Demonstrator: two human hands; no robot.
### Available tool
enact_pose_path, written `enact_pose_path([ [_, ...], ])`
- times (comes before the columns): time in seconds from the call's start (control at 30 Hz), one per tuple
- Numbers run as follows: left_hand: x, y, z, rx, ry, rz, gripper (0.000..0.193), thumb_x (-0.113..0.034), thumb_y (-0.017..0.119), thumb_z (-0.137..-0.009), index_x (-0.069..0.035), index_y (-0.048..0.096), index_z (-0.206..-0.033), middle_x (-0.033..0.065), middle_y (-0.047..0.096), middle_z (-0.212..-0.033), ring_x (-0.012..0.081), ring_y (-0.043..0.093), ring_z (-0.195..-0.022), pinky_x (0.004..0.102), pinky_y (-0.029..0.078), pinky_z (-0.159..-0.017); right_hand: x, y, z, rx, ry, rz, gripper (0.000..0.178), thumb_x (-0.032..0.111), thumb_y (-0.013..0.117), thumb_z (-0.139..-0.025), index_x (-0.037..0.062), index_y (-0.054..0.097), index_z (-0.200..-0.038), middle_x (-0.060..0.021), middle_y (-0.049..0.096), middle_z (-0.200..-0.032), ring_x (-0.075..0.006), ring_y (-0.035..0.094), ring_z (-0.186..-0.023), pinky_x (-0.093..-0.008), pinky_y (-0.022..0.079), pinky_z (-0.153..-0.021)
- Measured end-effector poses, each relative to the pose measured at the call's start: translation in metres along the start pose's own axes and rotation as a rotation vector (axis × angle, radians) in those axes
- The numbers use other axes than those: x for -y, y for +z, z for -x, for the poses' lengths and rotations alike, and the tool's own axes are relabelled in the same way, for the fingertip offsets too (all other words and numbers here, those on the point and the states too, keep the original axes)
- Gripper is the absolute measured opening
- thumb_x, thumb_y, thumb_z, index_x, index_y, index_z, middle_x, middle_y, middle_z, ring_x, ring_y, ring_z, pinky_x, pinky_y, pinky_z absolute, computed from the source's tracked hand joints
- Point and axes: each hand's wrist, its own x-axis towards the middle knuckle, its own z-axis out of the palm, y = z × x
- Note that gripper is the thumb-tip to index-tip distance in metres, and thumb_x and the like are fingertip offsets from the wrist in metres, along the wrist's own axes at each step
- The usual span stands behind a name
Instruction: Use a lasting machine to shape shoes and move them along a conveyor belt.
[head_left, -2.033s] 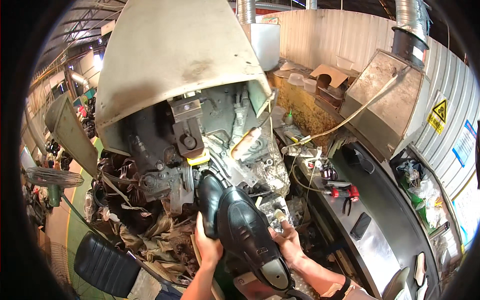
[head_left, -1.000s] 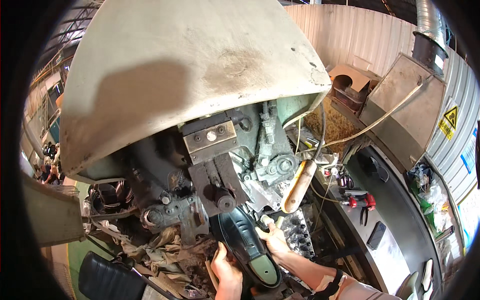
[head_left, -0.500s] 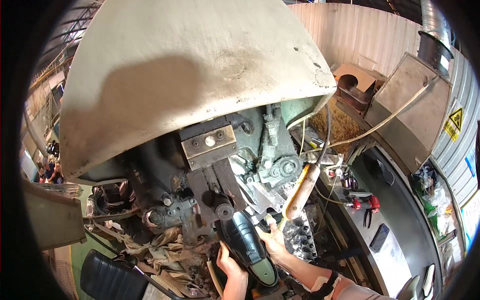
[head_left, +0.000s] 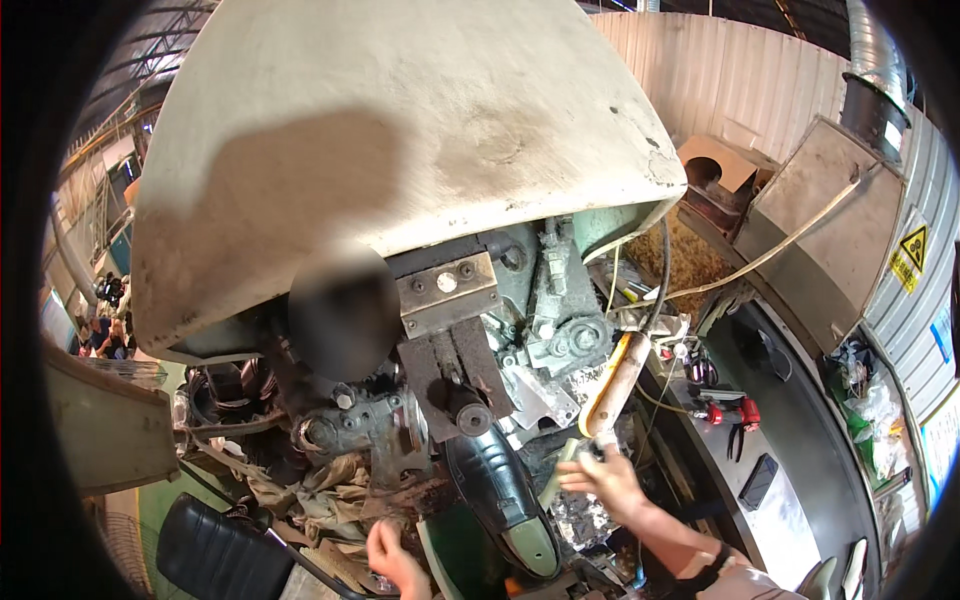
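Observation:
A glossy black shoe [head_left: 490, 480] with a pale green heel end sits in the machine under a round dark presser [head_left: 472, 418]. My left hand [head_left: 398, 562] is apart from it, lower left of the shoe, its fingers curled in with nothing visible in them. On the shoe's other side my right hand [head_left: 608, 482] has its fingers apart, beside a pale green strip-like piece [head_left: 556, 474]; I cannot make out whether they touch. Just above that hand hangs a worn tan-and-orange handle-like part [head_left: 612, 390] on a dark cable.
A big cream machine hood [head_left: 420, 130] overhangs the work. Crumpled brown material [head_left: 325, 495] and a black seat [head_left: 215, 550] are at lower left. On the right-hand bench [head_left: 780, 520] lie a phone [head_left: 759, 480] and a red power tool [head_left: 735, 412]. People are far left.
Both hands have come off the shoe, the left toward the lower left, the right to the right. The shoe stays under the presser. My view has shifted slightly.

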Motion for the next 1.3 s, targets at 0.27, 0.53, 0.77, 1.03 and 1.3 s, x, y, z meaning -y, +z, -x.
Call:
enact_pose_path([
  [0.27, 0.102, -0.096, -0.025, -0.041, -0.268, -0.669, 0.046, -0.023, 0.063, -0.098, 0.0, 0.055, -0.137, 0.0192, 0.06, -0.131, 0.0315, 0.06, -0.118, 0.0456, 0.05, -0.098, 0.016, -0.042, 0.031, -0.171, 0.082, 0.042, 0.081, 0.01, 0.054, -0.102, -0.0086, -0.007, -0.153, -0.0277, 0.067, -0.111, -0.0262, 0.071, -0.088, -0.034, 0.062, -0.076],
  [0.53, 0.099, -0.117, -0.004, 0.081, -0.535, -0.44, 0.035, 0.0, 0.058, -0.077, 0.012, 0.061, -0.11, 0.011, 0.065, -0.074, 0.019, 0.059, -0.06, 0.0339, 0.046, -0.057, 0.085, 0.021, 0.095, 0.381, -0.04, -0.177, 0.057, 0.013, 0.052, -0.101, -0.006, 0.028, -0.149, -0.0282, 0.067, -0.113, -0.0327, 0.071, -0.095, -0.0394, 0.056, -0.087],
  [0.77, 0.004, -0.025, 0.083, 0.836, 0.647, -0.82, 0.029, -0.005, 0.064, -0.089, 0.004, 0.061, -0.116, 0.0201, 0.065, -0.107, 0.0286, 0.065, -0.099, 0.0358, 0.052, -0.085, 0.145, 0.162, 0.152, 1.384, 0.0, -0.95, 0.061, 0.015, 0.052, -0.102, 0.0017, 0.026, -0.155, -0.0234, 0.052, -0.141, -0.0304, 0.059, -0.121, -0.0401, 0.052, -0.098],
  [1.03, 0.044, 0.038, 0.129, 1.134, 0.349, -1.059, 0.042, -0.017, 0.065, -0.089, 0.001, 0.053, -0.125, 0.0201, 0.058, -0.118, 0.0301, 0.06, -0.108, 0.0394, 0.051, -0.09, 0.144, 0.201, 0.174, 1.304, -0.763, -1.298, 0.076, 0.055, 0.032, -0.101, -0.0085, 0.049, -0.14, -0.0268, 0.0, -0.164, -0.0615, 0.05, -0.118, -0.0529, 0.054, -0.09],
  [1.3, 0.011, 0.025, 0.123, 0.923, -0.146, -0.618, 0.056, -0.028, 0.066, -0.089, -0.002, 0.045, -0.134, 0.0201, 0.051, -0.129, 0.0317, 0.055, -0.117, 0.0429, 0.049, -0.095, 0.152, 0.159, 0.184, 1.483, 0.082, -1.093, 0.074, 0.019, 0.057, -0.096, -0.002, 0.02, -0.156, -0.0354, 0.05, -0.138, -0.0351, 0.058, -0.122, -0.0461, 0.051, -0.094],
])
